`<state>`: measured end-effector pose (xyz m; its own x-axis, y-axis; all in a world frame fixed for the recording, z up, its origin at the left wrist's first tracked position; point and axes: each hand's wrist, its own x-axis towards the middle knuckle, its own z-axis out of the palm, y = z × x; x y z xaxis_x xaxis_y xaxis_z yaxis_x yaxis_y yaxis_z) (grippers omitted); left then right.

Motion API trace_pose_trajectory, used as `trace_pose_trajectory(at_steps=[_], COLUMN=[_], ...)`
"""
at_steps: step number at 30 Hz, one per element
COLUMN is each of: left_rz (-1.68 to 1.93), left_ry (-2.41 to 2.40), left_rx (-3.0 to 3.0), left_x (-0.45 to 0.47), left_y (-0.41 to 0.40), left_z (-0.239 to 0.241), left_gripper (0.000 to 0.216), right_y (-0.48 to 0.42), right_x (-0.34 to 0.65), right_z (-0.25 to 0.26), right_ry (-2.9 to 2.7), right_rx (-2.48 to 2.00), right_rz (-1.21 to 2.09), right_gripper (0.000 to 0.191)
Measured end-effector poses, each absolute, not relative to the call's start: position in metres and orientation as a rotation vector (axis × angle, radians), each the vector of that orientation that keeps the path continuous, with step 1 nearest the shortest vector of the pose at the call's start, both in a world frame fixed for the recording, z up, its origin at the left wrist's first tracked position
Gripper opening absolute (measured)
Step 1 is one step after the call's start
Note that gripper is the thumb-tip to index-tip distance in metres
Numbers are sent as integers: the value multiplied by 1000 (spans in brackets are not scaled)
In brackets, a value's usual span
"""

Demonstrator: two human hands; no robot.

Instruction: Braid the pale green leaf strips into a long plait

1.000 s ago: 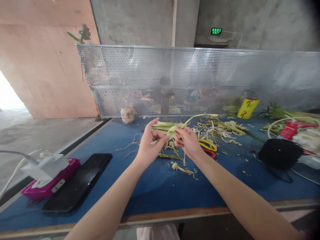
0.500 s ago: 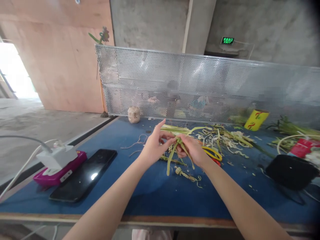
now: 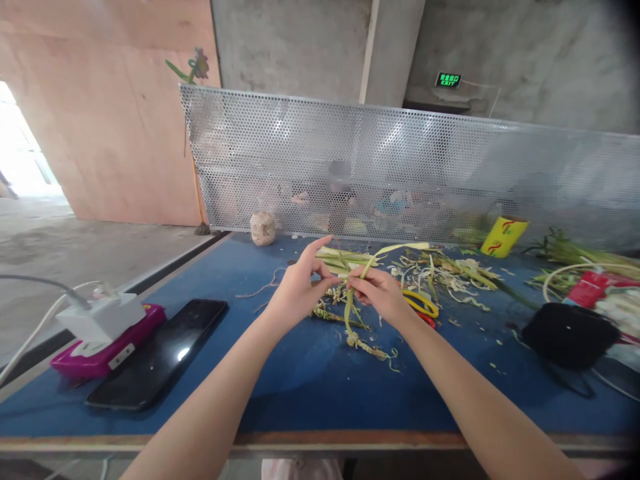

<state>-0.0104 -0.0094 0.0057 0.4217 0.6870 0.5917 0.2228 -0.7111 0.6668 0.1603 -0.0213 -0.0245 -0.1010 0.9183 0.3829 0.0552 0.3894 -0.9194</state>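
Both hands meet over the middle of the blue table (image 3: 310,387). My left hand (image 3: 295,293) pinches a pale green leaf strip (image 3: 383,251) with thumb and fingers, its index finger raised. My right hand (image 3: 383,293) is closed on the same strip, which bends up and to the right over the table while other ends hang down below the hands. Under the hands lie small knotted pieces of woven leaf (image 3: 367,347). Yellow-handled scissors (image 3: 423,303) rest just right of my right hand.
A heap of leaf strips and trimmings (image 3: 450,270) lies behind the hands. A black phone (image 3: 160,353), a pink box with a white charger (image 3: 103,333), a black pouch (image 3: 570,333), a yellow cup (image 3: 503,237) and a perforated metal screen (image 3: 400,173) surround the work area.
The strip that hung down from my hands half a second ago is now bent upward and to the right. Both hands have shifted slightly. The camera has panned a little.
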Motion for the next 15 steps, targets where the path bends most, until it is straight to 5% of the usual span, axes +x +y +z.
trace_pose_trajectory(at_steps=[9,15], left_rz=[1217,1748], left_ry=[956,1282], left_rx=[2373,2454], left_x=[-16,-12], left_y=[-3,0], left_z=[8,-4], left_gripper=[55,58], right_y=[-15,-18], right_x=[165,159], right_z=[-29,-28], right_ry=[-1478,-1424], right_rx=[-979,-827], right_rz=[1057,1320], right_gripper=[16,29])
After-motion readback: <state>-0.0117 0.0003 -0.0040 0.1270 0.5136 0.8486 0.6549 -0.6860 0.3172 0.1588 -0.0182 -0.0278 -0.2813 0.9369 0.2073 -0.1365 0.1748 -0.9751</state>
